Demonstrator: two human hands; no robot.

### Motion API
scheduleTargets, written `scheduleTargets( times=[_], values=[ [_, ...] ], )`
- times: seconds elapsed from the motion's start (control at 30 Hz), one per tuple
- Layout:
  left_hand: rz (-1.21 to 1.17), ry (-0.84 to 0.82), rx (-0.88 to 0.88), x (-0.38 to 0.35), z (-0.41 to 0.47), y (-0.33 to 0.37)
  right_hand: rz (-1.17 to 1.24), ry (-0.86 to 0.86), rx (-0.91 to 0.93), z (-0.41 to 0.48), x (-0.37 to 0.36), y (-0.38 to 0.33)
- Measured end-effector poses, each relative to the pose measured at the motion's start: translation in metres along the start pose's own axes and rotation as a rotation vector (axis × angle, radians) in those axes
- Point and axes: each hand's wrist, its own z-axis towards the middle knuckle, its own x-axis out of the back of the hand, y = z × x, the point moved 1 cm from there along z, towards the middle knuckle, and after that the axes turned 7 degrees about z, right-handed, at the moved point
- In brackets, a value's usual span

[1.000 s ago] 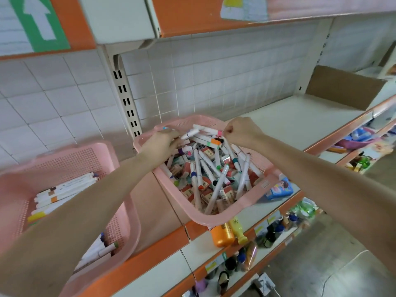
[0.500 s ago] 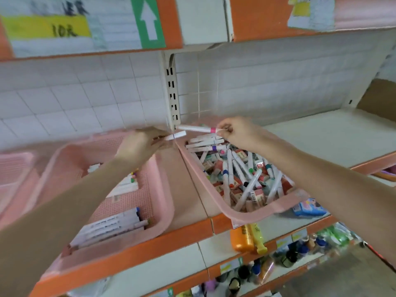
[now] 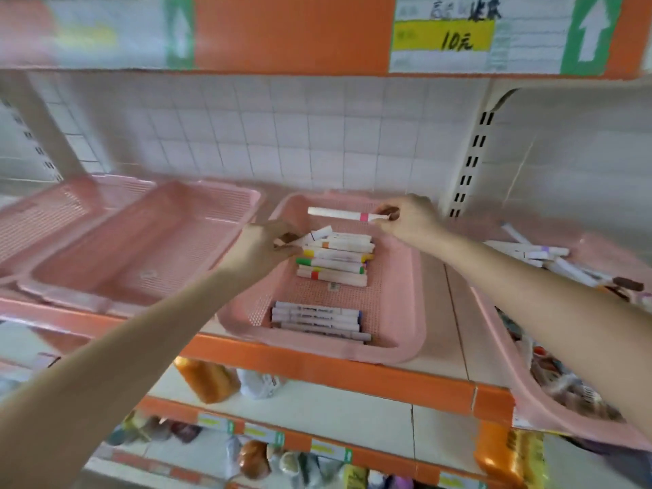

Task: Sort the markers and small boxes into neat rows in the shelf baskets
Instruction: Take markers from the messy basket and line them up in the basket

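Trouble here would come mostly from the two light holds. The right hand point(image 3: 409, 220) pinches a white marker with a pink band point(image 3: 338, 213) by one end only. Its fingers are clamped there, so the long body sticks out level above the back of the middle basket point(image 3: 405, 312). With such a short hold the marker can swing or slip. If it drops, I think it would land across the back row point(image 3: 335, 262) and not along it.

The left hand point(image 3: 263, 247) is low at the left end of that row. Its fingers are curled and, as far as I can see, pinched on the end of a second marker point(image 3: 319, 233), which lies slanted on top of the others. The back row is already a small heap, so a push from either hand could roll markers toward the front row point(image 3: 317, 321), which lies flat and tidy near the front wall.

Both arms reach over the shelf edge point(image 3: 317, 368). The right forearm passes close to the full basket point(image 3: 501, 365) at the right, which seems tilted and a little over that edge. A knock there could spill its mixed pile. The empty basket point(image 3: 148, 248) at the left is well apart from both hands.
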Motion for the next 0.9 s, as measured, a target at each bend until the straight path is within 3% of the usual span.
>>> scheduleTargets(
  times=[0.27, 0.5, 0.77, 0.9],
  values=[
    [-0.134, 0.031, 0.104, 0.011, -0.026, -0.010, 0.379, -0.076, 0.004, 0.022, -0.031, -0.026],
    [-0.114, 0.005, 0.081, 0.006, -0.028, -0.007, 0.726, -0.322, -0.134, 0.022, -0.042, -0.022],
    [-0.095, -0.005, 0.080, 0.002, -0.013, -0.007, 0.567, -0.604, -0.191, 0.022, -0.043, -0.002],
    [-0.104, 0.001, 0.088, 0.000, -0.009, -0.006, 0.478, -0.662, -0.184, 0.029, -0.041, -0.001]
  ],
)
